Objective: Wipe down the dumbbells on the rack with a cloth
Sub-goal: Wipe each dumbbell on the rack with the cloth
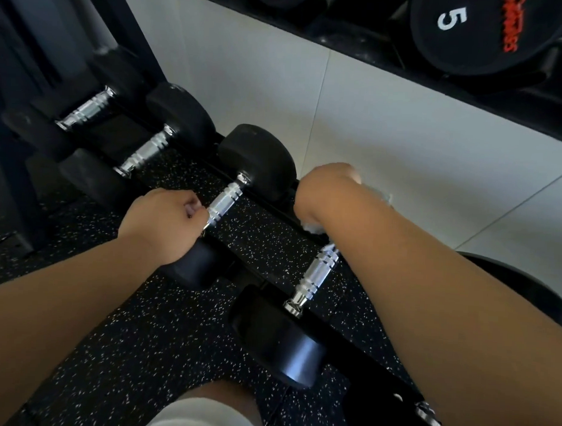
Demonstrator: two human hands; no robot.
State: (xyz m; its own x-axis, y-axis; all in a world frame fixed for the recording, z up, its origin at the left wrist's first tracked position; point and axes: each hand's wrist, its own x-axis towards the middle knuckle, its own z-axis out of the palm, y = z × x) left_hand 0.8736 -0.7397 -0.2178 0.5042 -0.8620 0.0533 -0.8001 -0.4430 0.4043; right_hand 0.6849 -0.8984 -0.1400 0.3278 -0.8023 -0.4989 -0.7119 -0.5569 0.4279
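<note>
Several black dumbbells with chrome handles lie in a row on the low rack rail. My left hand grips the near end of the chrome handle of the middle dumbbell, just above its near head. My right hand holds a white cloth against the far head of the neighbouring dumbbell; only scraps of the cloth show around my wrist, and that head is hidden beneath my hand.
Two more dumbbells sit further left on the rail. An upper shelf holds a black dumbbell marked 5. A white tiled wall is behind the rack. Speckled black rubber flooring lies below; my knee is at the bottom.
</note>
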